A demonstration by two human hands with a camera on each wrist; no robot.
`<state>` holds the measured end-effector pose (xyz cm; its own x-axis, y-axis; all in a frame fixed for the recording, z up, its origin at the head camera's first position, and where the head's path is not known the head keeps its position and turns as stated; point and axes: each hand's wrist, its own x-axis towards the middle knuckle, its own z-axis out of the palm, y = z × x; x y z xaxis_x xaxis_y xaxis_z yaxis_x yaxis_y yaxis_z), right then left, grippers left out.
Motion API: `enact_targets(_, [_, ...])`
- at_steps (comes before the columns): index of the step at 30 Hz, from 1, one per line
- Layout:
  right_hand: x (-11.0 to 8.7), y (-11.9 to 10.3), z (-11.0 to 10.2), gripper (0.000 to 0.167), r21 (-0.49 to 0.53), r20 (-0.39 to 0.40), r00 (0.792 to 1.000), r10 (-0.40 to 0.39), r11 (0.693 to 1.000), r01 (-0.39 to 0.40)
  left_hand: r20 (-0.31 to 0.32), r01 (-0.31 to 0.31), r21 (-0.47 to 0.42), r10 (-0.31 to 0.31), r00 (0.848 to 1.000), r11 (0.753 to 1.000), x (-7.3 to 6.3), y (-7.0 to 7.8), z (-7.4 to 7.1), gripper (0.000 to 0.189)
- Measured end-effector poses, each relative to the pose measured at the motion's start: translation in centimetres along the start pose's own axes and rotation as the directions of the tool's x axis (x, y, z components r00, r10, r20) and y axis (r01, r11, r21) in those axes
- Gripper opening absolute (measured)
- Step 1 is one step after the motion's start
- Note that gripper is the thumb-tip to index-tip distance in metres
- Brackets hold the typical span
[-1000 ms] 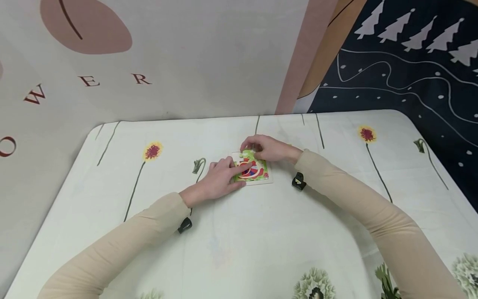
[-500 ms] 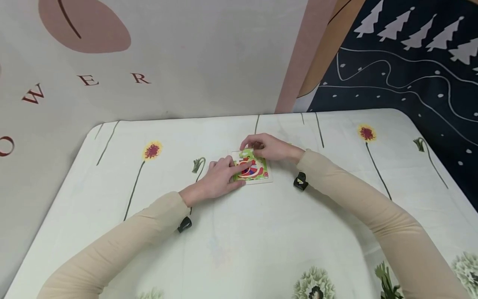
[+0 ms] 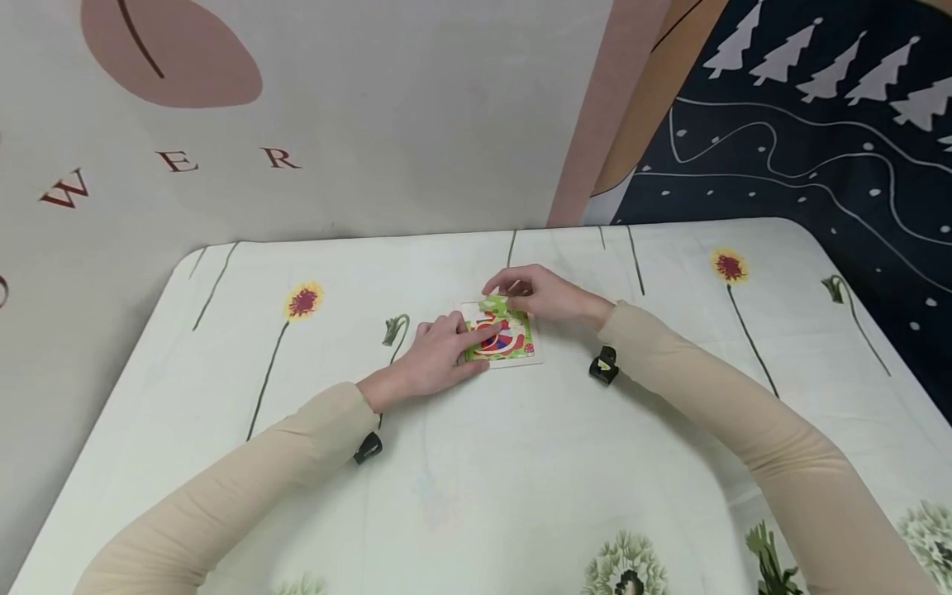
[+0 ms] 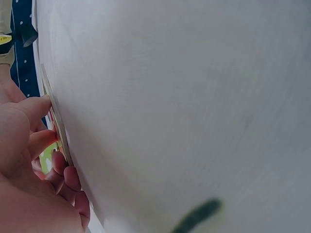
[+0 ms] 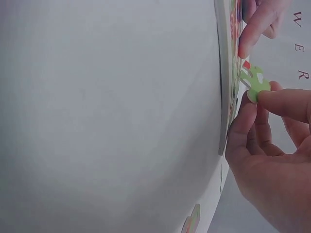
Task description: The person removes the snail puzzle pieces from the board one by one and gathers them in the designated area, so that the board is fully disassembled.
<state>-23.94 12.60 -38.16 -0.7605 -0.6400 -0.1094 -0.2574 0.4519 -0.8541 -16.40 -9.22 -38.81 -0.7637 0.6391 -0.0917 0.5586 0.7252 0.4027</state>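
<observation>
A small square jigsaw puzzle (image 3: 521, 349) in a pale tray lies on the table, its picture red, blue and green. My left hand (image 3: 439, 357) rests at its left side, index finger extended over the picture and thumb at the near edge. From the far side my right hand (image 3: 549, 294) reaches in. Between its thumb and fingers it pinches a green puzzle piece (image 5: 260, 81) with a red patch and white spots. That piece is tilted up at the puzzle's far edge. In the left wrist view, the left fingers (image 4: 43, 141) hide much of the picture.
Loose puzzle pieces (image 5: 192, 221) lie on the table beyond the right hand. A white cloth with printed flowers (image 3: 302, 300) covers the table (image 3: 476, 479). Behind its far edge hangs a pale printed backdrop (image 3: 416, 124), with a dark one (image 3: 788, 165) at the right.
My right hand has shifted slightly to the right, and the green puzzle piece in it has tilted and moved slightly with it. The left hand has stayed in place.
</observation>
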Motion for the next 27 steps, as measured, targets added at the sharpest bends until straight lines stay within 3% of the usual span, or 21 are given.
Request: enact_targets(27, [-1.6, 0.3, -1.5, 0.034, 0.023, -0.033, 0.999, 0.024, 0.999, -0.023, 0.003, 0.004, -0.018, -0.004, 1.000, 1.000, -0.1, 0.0, 0.0, 0.057])
